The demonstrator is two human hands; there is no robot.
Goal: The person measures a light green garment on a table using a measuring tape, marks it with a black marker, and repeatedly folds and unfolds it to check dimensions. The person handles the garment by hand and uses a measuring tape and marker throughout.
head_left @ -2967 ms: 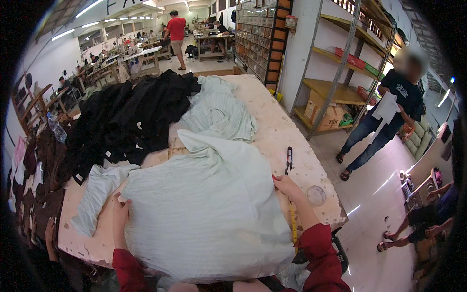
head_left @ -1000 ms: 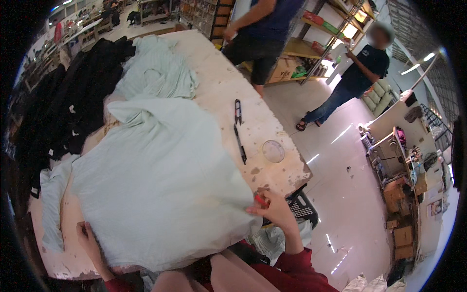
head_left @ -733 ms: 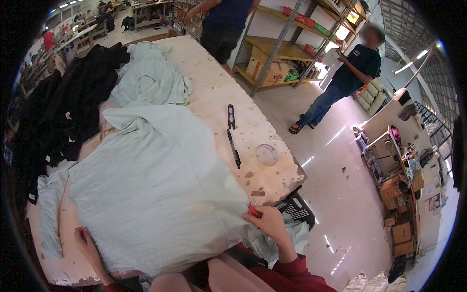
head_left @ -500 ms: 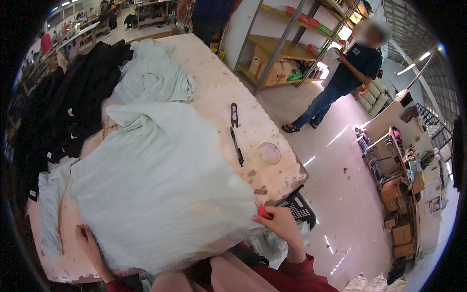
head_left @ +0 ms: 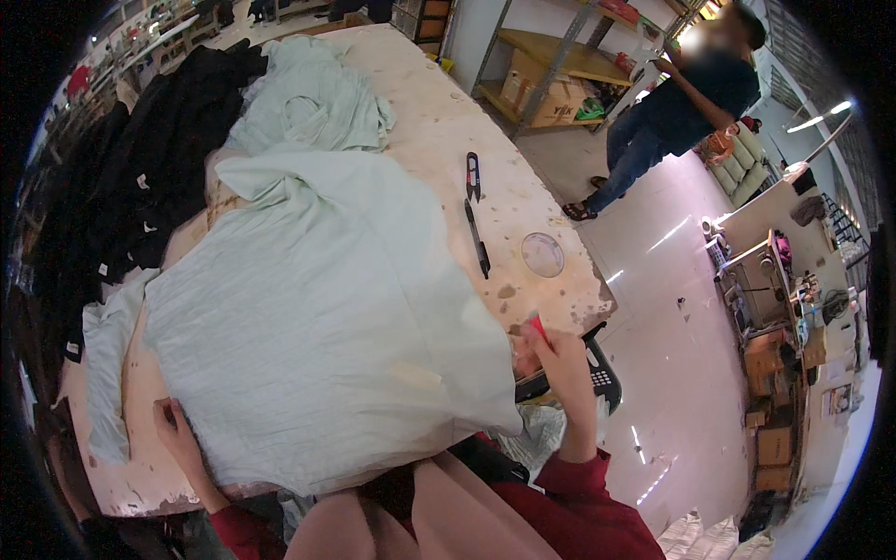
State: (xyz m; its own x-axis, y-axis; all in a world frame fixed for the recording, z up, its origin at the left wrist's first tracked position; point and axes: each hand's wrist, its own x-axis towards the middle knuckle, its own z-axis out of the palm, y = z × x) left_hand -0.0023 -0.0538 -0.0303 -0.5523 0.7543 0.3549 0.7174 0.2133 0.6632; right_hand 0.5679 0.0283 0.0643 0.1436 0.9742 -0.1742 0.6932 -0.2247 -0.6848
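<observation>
A pale mint garment (head_left: 308,317) lies spread across a worn, pale table (head_left: 495,131). My left hand (head_left: 177,429) is by its left edge, fingers curled; whether they grip the fabric is unclear. My right hand (head_left: 560,369) is closed on a small red object (head_left: 539,327) just beyond the garment's right edge, by the table's edge. Black-handled thread snips (head_left: 473,173), a black pen (head_left: 478,238) and a clear round disc (head_left: 543,255) lie to the garment's right. A narrow mint piece (head_left: 112,373) lies at the left.
Black garments (head_left: 140,159) and more mint fabric (head_left: 317,93) are piled at the back. A black basket (head_left: 604,373) is beside the table's right edge. A co-worker in dark clothes (head_left: 691,103) stands near metal shelving (head_left: 569,56). A cluttered workbench (head_left: 756,289) is further right.
My right hand, holding the red object, has moved forward, away from the garment's corner. The co-worker in shorts who passed behind the table is gone from view; the other has stepped nearer the shelves.
</observation>
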